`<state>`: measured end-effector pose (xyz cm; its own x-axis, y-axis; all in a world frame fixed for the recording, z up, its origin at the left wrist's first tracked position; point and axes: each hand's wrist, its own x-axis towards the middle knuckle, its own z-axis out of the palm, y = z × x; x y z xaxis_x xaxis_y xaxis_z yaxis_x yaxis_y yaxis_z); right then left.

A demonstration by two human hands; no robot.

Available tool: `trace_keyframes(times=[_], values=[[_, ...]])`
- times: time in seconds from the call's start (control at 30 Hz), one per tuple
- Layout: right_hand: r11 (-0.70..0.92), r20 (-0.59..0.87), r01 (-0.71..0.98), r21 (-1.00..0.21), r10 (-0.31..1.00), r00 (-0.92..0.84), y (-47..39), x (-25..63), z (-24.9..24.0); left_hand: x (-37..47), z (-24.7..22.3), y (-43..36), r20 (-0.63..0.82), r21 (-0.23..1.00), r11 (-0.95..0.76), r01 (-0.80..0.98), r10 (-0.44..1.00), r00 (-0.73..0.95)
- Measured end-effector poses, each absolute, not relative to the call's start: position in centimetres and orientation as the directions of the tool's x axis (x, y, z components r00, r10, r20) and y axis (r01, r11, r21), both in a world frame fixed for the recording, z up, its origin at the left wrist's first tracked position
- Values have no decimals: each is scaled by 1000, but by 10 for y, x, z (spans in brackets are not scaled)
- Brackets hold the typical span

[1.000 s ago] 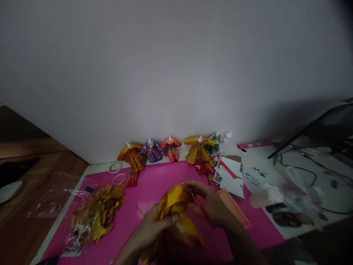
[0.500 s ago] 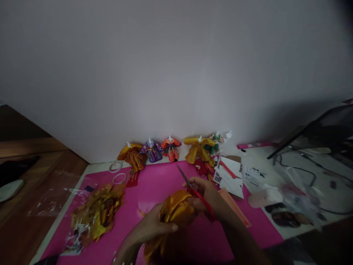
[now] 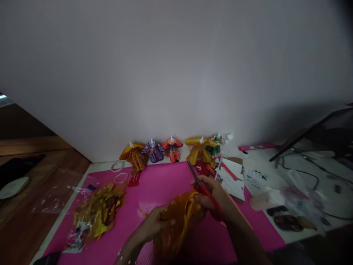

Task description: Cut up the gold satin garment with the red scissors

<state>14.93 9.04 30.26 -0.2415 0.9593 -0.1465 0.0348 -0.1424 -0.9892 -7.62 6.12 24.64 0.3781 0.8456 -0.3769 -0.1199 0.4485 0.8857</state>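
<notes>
A piece of shiny golden fabric (image 3: 179, 217) is stretched between my two hands above the pink mat (image 3: 162, 180). My left hand (image 3: 156, 224) pinches its left side, the thumb lying across the cloth. At the fabric's upper right edge, the fingertips of my right hand (image 3: 211, 193) grip the cloth. That same hand also holds red-handled scissors (image 3: 208, 197), their blades pointing up and away to the left, apart from the fabric. The fabric's lower part hangs in shadow.
Small dressed doll bodies, including a purple one (image 3: 153, 151) and an orange one (image 3: 172, 149), line the wall. Golden scraps (image 3: 106, 209) lie left on clear plastic. White papers (image 3: 233, 180), a pale bottle (image 3: 267, 199) and cables (image 3: 303, 167) are at right.
The golden fabric has gone from a bunched bundle to a more spread, hanging sheet. My right hand and the scissors have shifted slightly right, the blades turning more upright.
</notes>
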Motion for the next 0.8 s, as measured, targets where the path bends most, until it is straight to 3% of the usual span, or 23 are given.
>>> trace_keyframes(times=[0.13, 0.43, 0.6, 0.8], values=[[-136, -135, 13, -991, 963, -232, 88, 151, 305, -73, 242, 61, -401, 874, 467, -132, 849, 344], [-132, -126, -16, -991, 973, -195, 90, 152, 311, -60, 231, 57, -477, 786, 519, -335, 855, 205], [-125, -120, -24, -992, 982, -144, 94, 154, 312, -69, 225, 47, -496, 742, 587, -323, 806, 324], [-102, -99, -23, -995, 991, -92, 97, 159, 310, -91, 230, 52, -360, 856, 492, -159, 787, 501]])
